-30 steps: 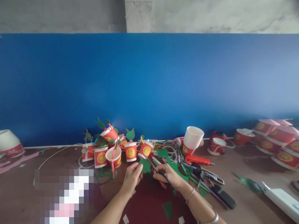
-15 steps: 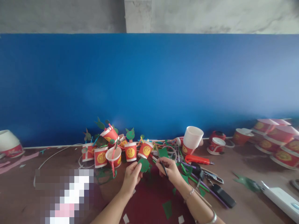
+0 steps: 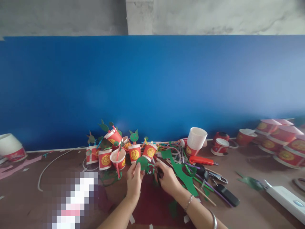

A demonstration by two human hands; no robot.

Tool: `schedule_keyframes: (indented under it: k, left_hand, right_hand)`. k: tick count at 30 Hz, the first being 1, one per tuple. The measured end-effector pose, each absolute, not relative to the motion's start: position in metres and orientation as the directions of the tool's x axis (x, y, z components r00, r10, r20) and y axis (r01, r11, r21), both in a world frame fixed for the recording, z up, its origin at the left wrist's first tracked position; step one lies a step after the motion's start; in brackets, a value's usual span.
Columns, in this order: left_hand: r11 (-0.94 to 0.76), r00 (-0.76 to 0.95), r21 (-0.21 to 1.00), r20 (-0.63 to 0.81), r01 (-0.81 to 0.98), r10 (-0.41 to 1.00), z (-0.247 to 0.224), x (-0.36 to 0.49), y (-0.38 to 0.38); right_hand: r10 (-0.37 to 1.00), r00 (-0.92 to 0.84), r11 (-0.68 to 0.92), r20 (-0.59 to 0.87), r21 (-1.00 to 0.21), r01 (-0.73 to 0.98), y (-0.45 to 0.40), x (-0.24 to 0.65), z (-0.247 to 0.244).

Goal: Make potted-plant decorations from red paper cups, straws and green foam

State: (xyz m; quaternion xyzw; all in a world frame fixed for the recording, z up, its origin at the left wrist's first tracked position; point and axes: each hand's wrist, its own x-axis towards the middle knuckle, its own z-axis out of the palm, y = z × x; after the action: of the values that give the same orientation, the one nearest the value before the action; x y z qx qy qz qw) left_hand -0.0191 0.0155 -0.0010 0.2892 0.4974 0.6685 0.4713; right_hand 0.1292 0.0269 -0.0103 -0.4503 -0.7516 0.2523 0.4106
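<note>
From afar, I see the left hand (image 3: 133, 183) pinching a round green paper disc (image 3: 142, 163) over the brown bench (image 3: 69, 160). The right hand (image 3: 169, 180) has fingers curled round black-handled scissors (image 3: 159, 173). Turn the disc slowly; snip away from skin.

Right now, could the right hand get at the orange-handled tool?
Probably, though its grip isn't free: the right hand holds scissors. Green paper lies between, but nothing appears to cover the orange-handled tool.

the right wrist (image 3: 184, 196) is wearing a thin, chain-like silvery bracelet (image 3: 189, 203); a smooth silver bangle (image 3: 215, 221) is circling that forearm (image 3: 201, 214); the left forearm (image 3: 119, 212) is showing bare.
</note>
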Motion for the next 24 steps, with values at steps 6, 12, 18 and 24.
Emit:
schedule_keyframes:
  k: [6,12,18,24]
  left_hand:
    - [-0.057,-0.205,0.995,0.04,-0.076,0.978,-0.004,-0.018,0.011]
    - [-0.295,0.058,0.926,0.29,0.233,0.955,-0.002,-0.019,0.006]
    - [-0.392,0.142,0.794,0.37,0.465,0.918,-0.009,-0.017,0.001]
    - [-0.445,0.271,0.555,0.37,0.703,0.889,-0.011,-0.017,0.001]
  right_hand:
    - [0.933,0.058,0.31,0.355,-0.875,0.371,0.037,0.138,-0.007]
    - [0.871,0.364,0.234,0.329,-0.931,0.281,0.044,0.15,-0.005]
    - [0.798,0.425,0.232,0.427,-0.869,0.437,0.046,0.153,-0.004]
    - [0.806,0.345,0.272,0.481,-0.819,0.506,0.044,0.149,-0.006]
